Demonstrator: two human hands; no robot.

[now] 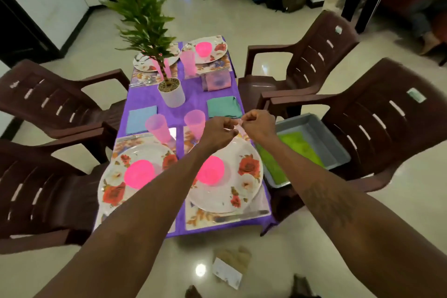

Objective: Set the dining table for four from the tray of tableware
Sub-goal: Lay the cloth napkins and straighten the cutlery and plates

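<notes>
Two grips, left hand (217, 132) and right hand (258, 126), pinch pale strip (239, 125), maybe | tray (316, 128): green mat (298, 150)

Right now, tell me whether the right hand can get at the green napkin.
Probably yes: the green napkin lies flat just beyond the right hand, nothing between them. But that hand pinches a small pale thing with the left hand.

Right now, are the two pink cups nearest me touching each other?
Apart. The head view shows purple cloth between the left cup and the right cup.
</notes>
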